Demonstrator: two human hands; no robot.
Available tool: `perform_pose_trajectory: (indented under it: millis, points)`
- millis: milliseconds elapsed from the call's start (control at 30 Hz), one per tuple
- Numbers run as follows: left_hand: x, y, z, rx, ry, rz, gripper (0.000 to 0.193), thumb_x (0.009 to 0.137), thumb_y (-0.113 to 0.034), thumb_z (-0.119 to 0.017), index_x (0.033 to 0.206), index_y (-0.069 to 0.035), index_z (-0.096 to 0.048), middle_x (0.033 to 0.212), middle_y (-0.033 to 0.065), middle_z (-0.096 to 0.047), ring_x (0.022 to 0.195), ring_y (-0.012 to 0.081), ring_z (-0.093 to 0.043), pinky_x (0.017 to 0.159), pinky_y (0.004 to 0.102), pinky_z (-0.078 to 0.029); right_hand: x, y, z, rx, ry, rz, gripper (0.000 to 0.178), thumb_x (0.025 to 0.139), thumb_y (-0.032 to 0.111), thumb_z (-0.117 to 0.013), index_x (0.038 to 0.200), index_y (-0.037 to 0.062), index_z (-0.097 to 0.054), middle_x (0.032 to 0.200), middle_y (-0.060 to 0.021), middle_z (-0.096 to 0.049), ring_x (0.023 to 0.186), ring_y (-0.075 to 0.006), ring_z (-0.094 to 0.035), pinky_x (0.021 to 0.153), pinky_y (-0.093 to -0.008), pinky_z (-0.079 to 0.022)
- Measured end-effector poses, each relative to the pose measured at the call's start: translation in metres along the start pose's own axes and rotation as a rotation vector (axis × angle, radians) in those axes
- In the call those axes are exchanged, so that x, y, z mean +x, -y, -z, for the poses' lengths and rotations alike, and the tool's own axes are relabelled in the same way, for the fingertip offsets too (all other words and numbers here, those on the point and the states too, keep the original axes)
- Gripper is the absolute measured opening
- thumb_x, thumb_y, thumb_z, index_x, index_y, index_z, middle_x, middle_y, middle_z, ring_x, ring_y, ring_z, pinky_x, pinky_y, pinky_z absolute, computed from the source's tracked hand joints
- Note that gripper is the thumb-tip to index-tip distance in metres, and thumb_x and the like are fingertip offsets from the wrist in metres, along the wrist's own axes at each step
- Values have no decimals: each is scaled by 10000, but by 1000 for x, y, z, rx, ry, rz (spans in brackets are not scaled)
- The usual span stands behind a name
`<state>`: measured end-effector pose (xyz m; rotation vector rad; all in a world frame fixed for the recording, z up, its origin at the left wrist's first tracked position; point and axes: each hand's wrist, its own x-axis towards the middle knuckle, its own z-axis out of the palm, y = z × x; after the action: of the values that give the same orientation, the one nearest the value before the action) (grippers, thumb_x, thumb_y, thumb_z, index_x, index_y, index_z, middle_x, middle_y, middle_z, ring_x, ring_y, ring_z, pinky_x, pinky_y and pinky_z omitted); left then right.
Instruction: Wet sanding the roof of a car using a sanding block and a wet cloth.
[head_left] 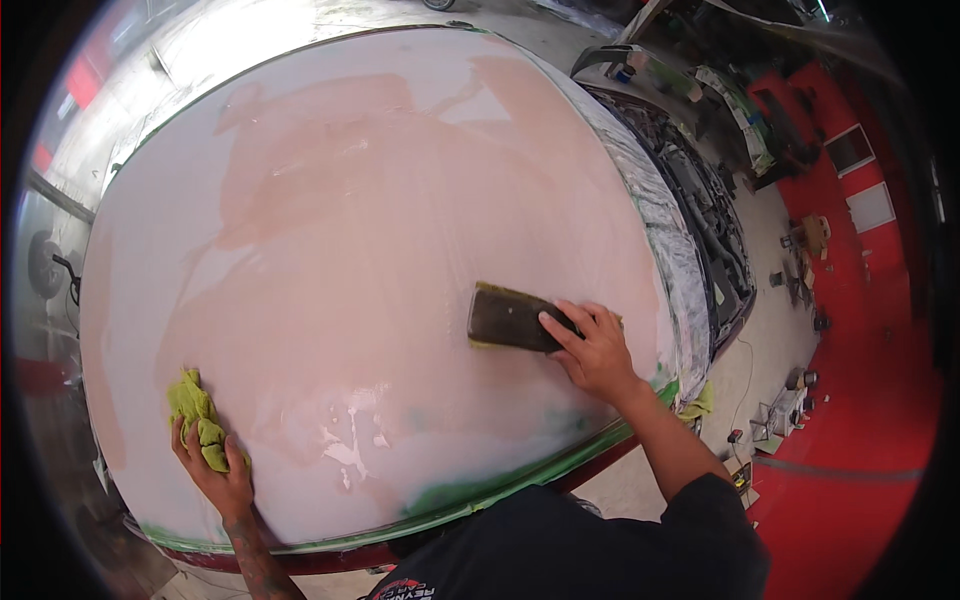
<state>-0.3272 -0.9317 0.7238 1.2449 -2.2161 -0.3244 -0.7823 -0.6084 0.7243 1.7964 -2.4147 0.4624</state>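
Note:
Below me spreads a car roof (330, 250) in pale grey-white and pinkish-tan patches, wet in places. My right hand (598, 350) grips the end of a dark sanding block (512, 318), which lies flat on the roof right of the middle; a yellowish edge shows beneath it. At the near left, my left hand (218, 478) has its fingers closed round a crumpled yellow-green cloth (200, 420) that rests on the roof. A wet, shiny patch (350, 440) lies between my hands.
Green masking tape (540, 470) runs along the near roof edge. Whitish masking sheeting (668, 230) covers the windshield side, with the exposed engine bay (715, 240) beyond. Car parts and tools stand near a red wall (860, 400) at right. Another yellow-green cloth (698, 402) hangs by the near right corner.

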Motion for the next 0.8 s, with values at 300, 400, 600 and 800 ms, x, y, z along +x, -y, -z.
perform_pose_trajectory:
  millis: [300, 400, 600, 800]
  points:
    - [-1, 3, -6, -25, 12, -9, 482, 859, -136, -662, 1307, 6, -557, 1504, 226, -420, 1389, 443, -421, 1146, 541, -358, 203, -178, -65, -137, -134, -462, 476, 981, 356, -632, 1430, 199, -613, 1397, -114, -607, 1171, -375, -567, 1024, -465, -467]
    - [-1, 4, -4, -10, 25, -5, 470, 857, -132, -668, 1294, 7, -563, 1498, 229, -421, 1388, 446, -421, 1144, 537, -364, 177, -153, -67, -133, -132, -449, 483, 981, 372, -631, 1437, 214, -609, 1390, -111, -611, 1165, -383, -567, 1026, -461, -471]
    - [-3, -24, -11, -34, 68, -23, 459, 827, -107, -704, 1257, 1, -582, 1486, 235, -424, 1380, 454, -427, 1138, 535, -375, 40, -18, -22, -15, -129, -253, 513, 916, 285, -726, 1409, 175, -631, 1358, -112, -605, 1052, -337, -563, 948, -463, -490]
    - [-43, -139, -46, -123, 231, -232, 522, 797, -169, -771, 1275, -36, -609, 1478, 245, -429, 1370, 480, -411, 1134, 571, -360, -45, -12, 46, 1269, -260, -757, 503, 1079, 305, -569, 1486, 17, -507, 1320, -94, -650, 1168, -162, -611, 1016, -293, -471]
